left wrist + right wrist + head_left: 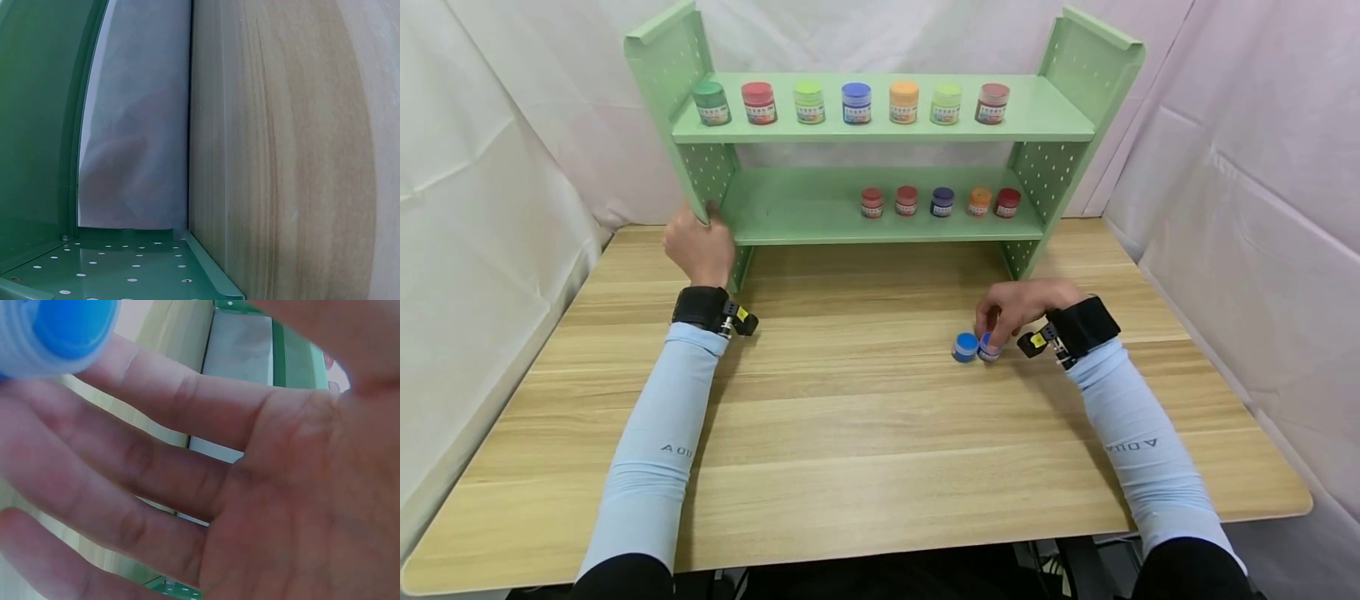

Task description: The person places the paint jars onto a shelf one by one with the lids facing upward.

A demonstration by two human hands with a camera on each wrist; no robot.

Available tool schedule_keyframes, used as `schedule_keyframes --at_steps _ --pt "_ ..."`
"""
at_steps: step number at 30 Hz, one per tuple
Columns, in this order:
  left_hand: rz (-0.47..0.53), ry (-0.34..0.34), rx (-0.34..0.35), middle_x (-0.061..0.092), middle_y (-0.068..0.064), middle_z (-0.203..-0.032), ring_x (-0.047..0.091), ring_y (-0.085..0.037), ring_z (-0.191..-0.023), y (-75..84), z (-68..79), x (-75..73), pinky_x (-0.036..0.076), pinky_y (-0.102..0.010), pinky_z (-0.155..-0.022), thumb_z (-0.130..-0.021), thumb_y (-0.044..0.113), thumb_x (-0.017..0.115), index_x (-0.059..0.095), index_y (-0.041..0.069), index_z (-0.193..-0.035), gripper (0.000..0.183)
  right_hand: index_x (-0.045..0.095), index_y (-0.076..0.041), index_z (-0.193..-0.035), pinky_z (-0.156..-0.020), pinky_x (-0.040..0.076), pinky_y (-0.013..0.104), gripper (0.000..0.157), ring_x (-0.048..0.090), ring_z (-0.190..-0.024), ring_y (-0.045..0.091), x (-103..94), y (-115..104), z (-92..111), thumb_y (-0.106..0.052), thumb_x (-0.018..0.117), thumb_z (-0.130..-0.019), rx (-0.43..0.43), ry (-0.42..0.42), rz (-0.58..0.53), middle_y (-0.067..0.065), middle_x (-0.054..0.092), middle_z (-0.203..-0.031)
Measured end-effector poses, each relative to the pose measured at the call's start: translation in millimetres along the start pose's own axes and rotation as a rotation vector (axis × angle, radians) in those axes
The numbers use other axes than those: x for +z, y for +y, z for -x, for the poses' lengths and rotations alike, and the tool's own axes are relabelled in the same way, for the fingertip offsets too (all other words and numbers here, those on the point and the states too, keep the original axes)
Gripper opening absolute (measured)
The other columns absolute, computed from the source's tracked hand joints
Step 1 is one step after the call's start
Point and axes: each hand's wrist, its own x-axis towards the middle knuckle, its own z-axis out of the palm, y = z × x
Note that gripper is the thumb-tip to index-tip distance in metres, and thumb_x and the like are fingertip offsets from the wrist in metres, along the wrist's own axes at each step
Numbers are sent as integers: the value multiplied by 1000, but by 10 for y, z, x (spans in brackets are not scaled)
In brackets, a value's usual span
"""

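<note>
My left hand [702, 250] grips the front edge of the left side panel of a green two-tier shelf [797, 200]; its fingers are partly hidden behind the panel. At the right of the wooden table, my right hand [1030, 304] pinches a small paint jar [990, 353] with a blue lid, which stands on or just above the tabletop. Right beside it, on its left, stands another small blue paint jar [965, 347]. The right wrist view has a blue jar [69, 331] at the fingertips, cut off by the frame corner.
Along the upper tier stands a row of several larger paint jars [857, 104] in mixed colours. The lower tier carries several smaller jars [942, 202] on its right half. White cloth [1262, 183] hangs behind and beside the wooden table [850, 433].
</note>
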Motion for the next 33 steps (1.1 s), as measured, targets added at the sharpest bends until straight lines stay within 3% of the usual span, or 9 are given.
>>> schedule_keyframes --at_steps 11,20,33 --pt "9 -5 -2 71 -7 -91 56 -21 -64 10 -2 17 37 -34 -61 -95 21 52 72 6 -98 25 67 -2 -102 -70 50 41 29 54 -82 18 -52 129 68 -17 75 -79 9 79 -14 7 62 -94" --pt "13 -4 -2 71 -7 -96 60 -22 -67 -7 -6 2 42 -37 -64 -94 20 52 71 6 -99 25 64 -2 -114 -70 50 40 34 55 -85 20 -117 242 69 -19 70 -86 2 145 -27 11 61 -100" --pt "12 -6 0 71 -6 -96 60 -21 -65 -1 -8 0 38 -34 -62 -94 20 51 72 7 -99 25 67 -12 -105 -69 46 33 22 56 -81 18 -104 320 -98 -25 68 -88 -56 421 130 1 65 -94"
